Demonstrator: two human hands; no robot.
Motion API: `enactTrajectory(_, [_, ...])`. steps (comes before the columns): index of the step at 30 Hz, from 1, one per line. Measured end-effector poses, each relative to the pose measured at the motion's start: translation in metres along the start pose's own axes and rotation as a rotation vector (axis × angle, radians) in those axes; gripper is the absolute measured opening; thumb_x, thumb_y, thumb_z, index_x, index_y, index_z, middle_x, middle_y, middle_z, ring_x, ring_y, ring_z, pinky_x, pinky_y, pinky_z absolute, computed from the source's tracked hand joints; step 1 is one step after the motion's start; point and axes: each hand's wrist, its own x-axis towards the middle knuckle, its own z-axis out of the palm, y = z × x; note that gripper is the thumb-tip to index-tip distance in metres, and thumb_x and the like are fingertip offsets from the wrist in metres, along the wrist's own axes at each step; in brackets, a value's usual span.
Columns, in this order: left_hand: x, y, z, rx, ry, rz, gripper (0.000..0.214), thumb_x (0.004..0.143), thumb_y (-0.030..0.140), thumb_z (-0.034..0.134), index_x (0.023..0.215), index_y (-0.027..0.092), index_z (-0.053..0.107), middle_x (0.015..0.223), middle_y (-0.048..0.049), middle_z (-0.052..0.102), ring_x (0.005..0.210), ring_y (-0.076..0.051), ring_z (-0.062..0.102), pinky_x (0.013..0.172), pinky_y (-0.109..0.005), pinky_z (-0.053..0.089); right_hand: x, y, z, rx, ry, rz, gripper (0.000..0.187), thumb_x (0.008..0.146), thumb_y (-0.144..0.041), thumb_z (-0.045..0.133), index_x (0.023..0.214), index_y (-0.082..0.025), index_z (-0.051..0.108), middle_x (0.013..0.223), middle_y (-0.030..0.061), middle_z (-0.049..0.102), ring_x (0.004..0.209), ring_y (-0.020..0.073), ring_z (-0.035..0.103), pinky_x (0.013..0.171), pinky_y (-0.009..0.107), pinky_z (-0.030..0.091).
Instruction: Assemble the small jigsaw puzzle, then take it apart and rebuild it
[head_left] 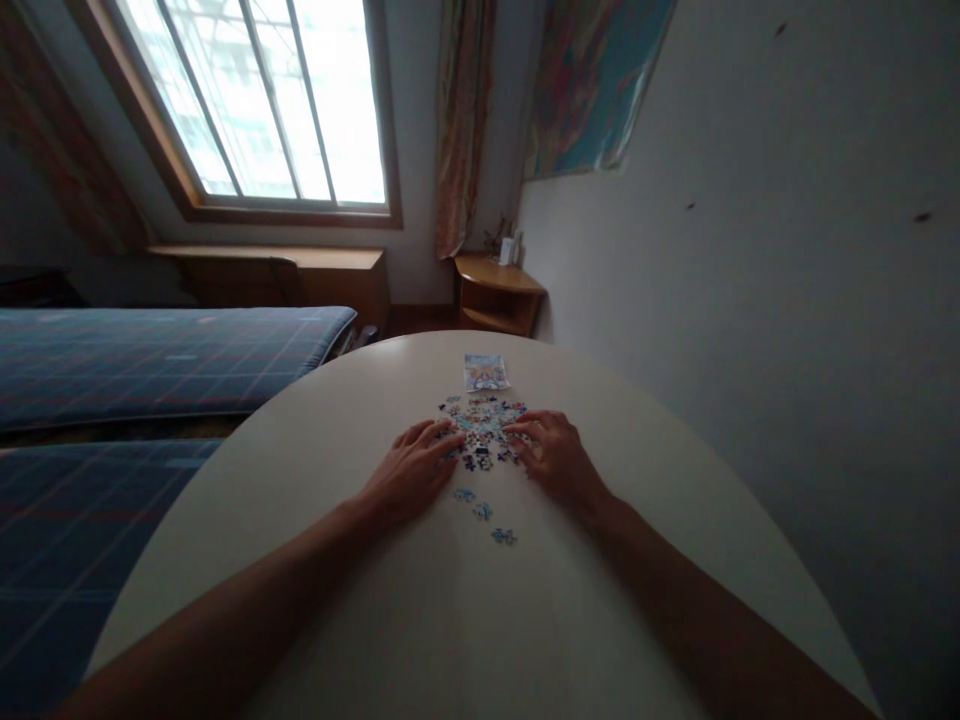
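A loose pile of small jigsaw puzzle pieces (484, 425) lies on the white round table (300, 450). My left hand (417, 462) rests at the pile's left edge, palm down, its fingers stretched over the nearest pieces. On the opposite side my right hand (553, 450) reaches in, fingers spread and fingertips touching pieces at the right edge. Nothing shows lifted in either hand. Closer to me, a few separate pieces (482, 511) lie in a slanting row between my forearms. Beyond the pile is a small printed picture card (485, 372).
To the left stand beds with blue plaid mattresses (172, 360). A wooden desk (330, 258) is under the bright window (262, 100). A corner shelf (499, 280) stands past the table's far edge, and a white wall (750, 300) runs along the right.
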Motion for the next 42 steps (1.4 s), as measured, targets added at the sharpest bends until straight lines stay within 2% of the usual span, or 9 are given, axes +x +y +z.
enactTrajectory(3, [0.000,0.001,-0.003,-0.011,-0.001,0.006,0.035,0.097,0.031,0.045,0.130,0.031,0.057,0.143,-0.0026,0.051,0.133,-0.026,0.042,0.110,-0.049,0.038,0.020,-0.018,0.003,-0.079,-0.132,-0.010,0.019,0.090,-0.029,0.059,0.098,-0.026,0.075,0.109,0.0065,0.068,0.106,0.0239,0.053,0.095,0.038,0.040])
enactTrajectory(5, [-0.001,0.002,-0.005,-0.028,0.011,-0.001,0.033,0.096,0.032,0.047,0.127,0.029,0.058,0.141,-0.0033,0.052,0.131,-0.026,0.043,0.110,-0.049,0.038,0.038,-0.028,0.007,-0.121,-0.249,0.023,0.019,0.089,-0.031,0.060,0.096,-0.027,0.077,0.105,0.0063,0.070,0.104,0.0243,0.054,0.092,0.038,0.041])
enactTrajectory(8, [-0.003,0.004,-0.009,-0.054,0.030,-0.003,0.038,0.091,0.035,0.054,0.128,0.027,0.055,0.140,-0.0054,0.052,0.131,-0.027,0.044,0.110,-0.049,0.038,0.062,-0.037,0.014,-0.161,-0.341,0.091,0.019,0.085,-0.034,0.062,0.095,-0.028,0.078,0.107,0.0065,0.070,0.108,0.0259,0.054,0.093,0.038,0.041])
enactTrajectory(14, [-0.007,0.009,-0.012,-0.058,-0.003,0.002,0.056,0.082,0.039,0.064,0.134,0.023,0.049,0.142,-0.0096,0.049,0.132,-0.030,0.042,0.111,-0.050,0.035,0.078,-0.044,0.024,-0.174,-0.330,0.171,0.023,0.083,-0.040,0.063,0.089,-0.024,0.078,0.106,0.0105,0.069,0.107,0.0289,0.056,0.090,0.040,0.043])
enactTrajectory(22, [-0.005,0.021,-0.006,-0.030,0.033,-0.078,0.054,0.083,0.041,0.062,0.131,0.022,0.050,0.142,-0.0101,0.048,0.132,-0.032,0.041,0.115,-0.054,0.026,0.086,-0.045,0.024,-0.139,-0.410,0.214,0.023,0.078,-0.040,0.069,0.096,-0.027,0.076,0.107,0.0070,0.072,0.104,0.0269,0.060,0.085,0.036,0.046])
enactTrajectory(26, [-0.005,0.025,-0.004,-0.007,0.018,-0.083,0.054,0.084,0.044,0.061,0.131,0.022,0.051,0.147,-0.0110,0.043,0.135,-0.033,0.037,0.116,-0.055,0.025,0.092,-0.046,0.022,-0.161,-0.449,0.187,0.020,0.077,-0.034,0.072,0.095,-0.029,0.077,0.108,0.0058,0.073,0.106,0.0268,0.060,0.089,0.037,0.044])
enactTrajectory(32, [-0.005,0.022,-0.002,-0.031,-0.026,-0.061,0.055,0.087,0.046,0.057,0.138,0.026,0.048,0.148,-0.0066,0.045,0.139,-0.032,0.034,0.114,-0.054,0.029,0.101,-0.046,0.026,-0.201,-0.543,0.092,0.013,0.075,-0.026,0.073,0.086,-0.029,0.079,0.099,0.0062,0.075,0.105,0.0268,0.061,0.093,0.038,0.042])
enactTrajectory(38, [-0.005,0.023,-0.002,-0.020,-0.047,-0.062,0.057,0.089,0.047,0.054,0.140,0.025,0.046,0.149,-0.0055,0.046,0.138,-0.032,0.036,0.115,-0.053,0.029,0.099,-0.044,0.026,-0.197,-0.554,0.031,0.012,0.080,-0.024,0.068,0.086,-0.026,0.078,0.108,0.0088,0.073,0.112,0.0297,0.059,0.095,0.042,0.041])
enactTrajectory(42, [-0.004,0.021,0.000,-0.029,-0.029,-0.050,0.057,0.088,0.047,0.055,0.141,0.027,0.046,0.147,-0.0055,0.047,0.138,-0.031,0.037,0.115,-0.053,0.028,0.094,-0.043,0.025,-0.149,-0.539,0.044,0.013,0.082,-0.026,0.066,0.088,-0.024,0.077,0.097,0.0074,0.075,0.099,0.0253,0.065,0.087,0.036,0.044])
